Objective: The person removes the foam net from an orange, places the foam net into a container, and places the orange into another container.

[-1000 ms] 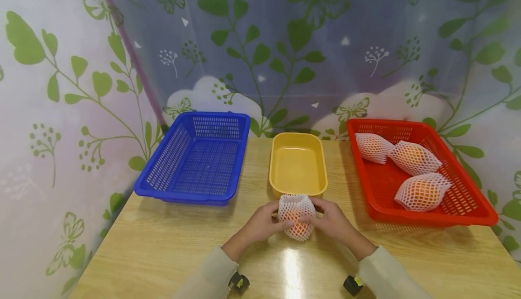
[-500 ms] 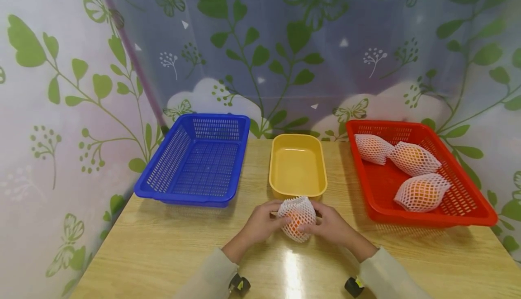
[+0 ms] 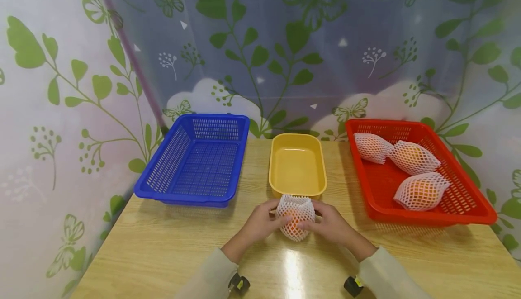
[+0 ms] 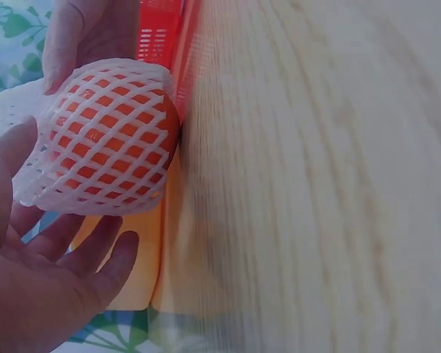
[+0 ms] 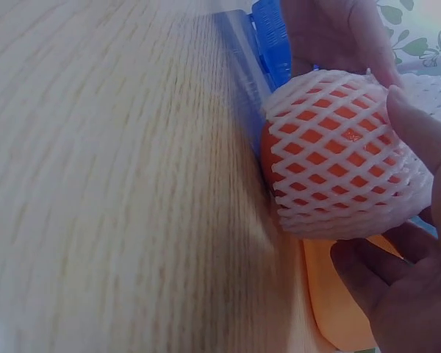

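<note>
An orange (image 3: pixel 295 220) in a white foam net sleeve is held low over the table's front middle. My left hand (image 3: pixel 260 223) grips it from the left and my right hand (image 3: pixel 333 225) from the right, both thumbs on the near side. The sleeve's loose end points away from me, toward the yellow tub (image 3: pixel 299 174). In the left wrist view the net's diamond mesh (image 4: pixel 110 140) shows orange skin through it, with left fingers (image 4: pixel 106 257) beneath. From the right wrist, the right thumb (image 5: pixel 419 132) lies against the sleeve. The far fingertips are partly hidden behind the fruit.
At the left stands a blue slotted basket (image 3: pixel 203 197) with nothing in it. On the right, a red basket (image 3: pixel 431 220) holds three netted oranges (image 3: pixel 422 192). All sit on a wood-grain table (image 3: pixel 163 249), with a patterned curtain (image 3: pixel 260 64) behind.
The netted orange has tipped slightly to the right and back between my hands, its open end shifting. Both hands have stayed in almost the same place. The baskets have not moved.
</note>
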Action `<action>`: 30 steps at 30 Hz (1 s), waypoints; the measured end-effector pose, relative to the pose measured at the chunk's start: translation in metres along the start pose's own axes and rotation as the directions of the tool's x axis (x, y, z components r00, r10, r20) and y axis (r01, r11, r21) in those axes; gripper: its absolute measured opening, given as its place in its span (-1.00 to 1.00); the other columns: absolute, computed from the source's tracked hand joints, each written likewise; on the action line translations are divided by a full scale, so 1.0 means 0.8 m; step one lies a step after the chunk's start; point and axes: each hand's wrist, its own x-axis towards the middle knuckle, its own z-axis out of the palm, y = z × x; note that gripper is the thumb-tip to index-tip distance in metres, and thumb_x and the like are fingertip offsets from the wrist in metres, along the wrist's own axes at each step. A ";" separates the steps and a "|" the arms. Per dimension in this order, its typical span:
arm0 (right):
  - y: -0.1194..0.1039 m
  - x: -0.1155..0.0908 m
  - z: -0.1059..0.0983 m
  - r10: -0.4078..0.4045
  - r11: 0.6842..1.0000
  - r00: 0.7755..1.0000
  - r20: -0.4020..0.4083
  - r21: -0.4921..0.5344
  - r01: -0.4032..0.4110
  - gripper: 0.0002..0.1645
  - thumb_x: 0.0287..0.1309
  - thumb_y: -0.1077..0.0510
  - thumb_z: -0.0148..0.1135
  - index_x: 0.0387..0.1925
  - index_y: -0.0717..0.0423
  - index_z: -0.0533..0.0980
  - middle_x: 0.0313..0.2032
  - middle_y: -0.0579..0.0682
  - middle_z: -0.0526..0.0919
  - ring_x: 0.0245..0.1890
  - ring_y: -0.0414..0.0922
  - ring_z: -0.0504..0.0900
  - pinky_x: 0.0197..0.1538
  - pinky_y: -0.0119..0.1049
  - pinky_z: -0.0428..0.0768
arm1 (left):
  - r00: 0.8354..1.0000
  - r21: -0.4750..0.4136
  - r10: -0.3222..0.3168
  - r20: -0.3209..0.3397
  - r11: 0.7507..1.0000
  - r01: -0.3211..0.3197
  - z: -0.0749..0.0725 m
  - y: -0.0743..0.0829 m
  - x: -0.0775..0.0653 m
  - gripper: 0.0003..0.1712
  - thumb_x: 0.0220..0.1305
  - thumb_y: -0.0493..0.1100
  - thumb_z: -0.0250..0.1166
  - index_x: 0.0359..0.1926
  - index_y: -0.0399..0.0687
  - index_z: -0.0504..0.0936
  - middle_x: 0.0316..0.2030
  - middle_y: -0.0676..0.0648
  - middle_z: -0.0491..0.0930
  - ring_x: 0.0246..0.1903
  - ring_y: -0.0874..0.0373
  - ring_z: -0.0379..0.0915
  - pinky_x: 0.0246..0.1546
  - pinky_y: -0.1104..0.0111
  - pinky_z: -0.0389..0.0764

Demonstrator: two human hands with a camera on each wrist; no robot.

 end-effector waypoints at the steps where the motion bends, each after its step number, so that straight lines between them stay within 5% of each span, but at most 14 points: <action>1: 0.000 0.000 0.000 -0.009 1.000 1.000 -0.003 -0.007 0.009 -0.39 0.08 0.00 0.44 0.13 0.18 0.52 0.04 0.02 0.64 0.10 0.03 0.56 0.17 0.08 0.49 | 1.000 -0.009 -0.003 0.009 1.000 0.004 0.000 0.000 0.000 -0.52 0.30 -0.15 0.31 0.19 -0.22 0.52 0.07 -0.17 0.58 0.09 -0.02 0.50 0.01 0.34 0.58; 8: -0.001 0.001 0.001 -0.016 0.999 0.998 -0.057 -0.029 0.014 -0.55 0.08 -0.01 0.43 -0.01 0.09 0.63 -0.01 -0.05 0.68 0.03 -0.10 0.61 0.16 0.04 0.51 | 0.998 -0.040 -0.046 0.041 0.998 0.048 0.000 0.002 -0.001 -0.50 0.29 -0.12 0.32 0.22 -0.12 0.50 0.08 -0.09 0.58 0.08 0.06 0.50 -0.01 0.36 0.58; 18: -0.006 0.003 0.002 -0.039 0.999 0.979 -0.199 -0.020 0.036 -0.77 0.08 0.12 0.43 -0.21 0.11 0.72 -0.18 -0.01 0.75 -0.17 -0.23 0.66 -0.07 -0.30 0.61 | 0.998 -0.023 -0.047 0.049 0.999 0.048 0.002 -0.001 0.001 -0.55 0.30 -0.12 0.31 0.16 -0.17 0.52 0.04 -0.11 0.59 0.05 0.05 0.52 -0.03 0.39 0.59; 22: -0.007 0.002 0.001 -0.005 1.000 0.981 -0.195 -0.002 0.005 -0.69 0.08 0.09 0.44 -0.14 0.12 0.70 -0.19 -0.04 0.75 -0.16 -0.20 0.65 -0.08 -0.28 0.62 | 0.998 -0.004 -0.030 0.047 1.000 0.030 0.002 -0.003 0.002 -0.54 0.30 -0.11 0.31 0.16 -0.17 0.52 0.05 -0.11 0.58 0.05 0.04 0.52 -0.05 0.41 0.59; 30: -0.006 0.000 -0.001 0.016 1.000 0.995 -0.094 -0.011 -0.017 -0.32 0.08 0.04 0.43 0.20 0.27 0.48 0.08 0.12 0.62 0.11 0.09 0.56 0.16 0.07 0.50 | 1.000 0.019 0.004 0.031 1.000 -0.004 0.003 -0.004 0.002 -0.61 0.29 -0.14 0.32 0.09 -0.21 0.59 0.06 -0.15 0.58 0.04 0.03 0.50 -0.09 0.44 0.60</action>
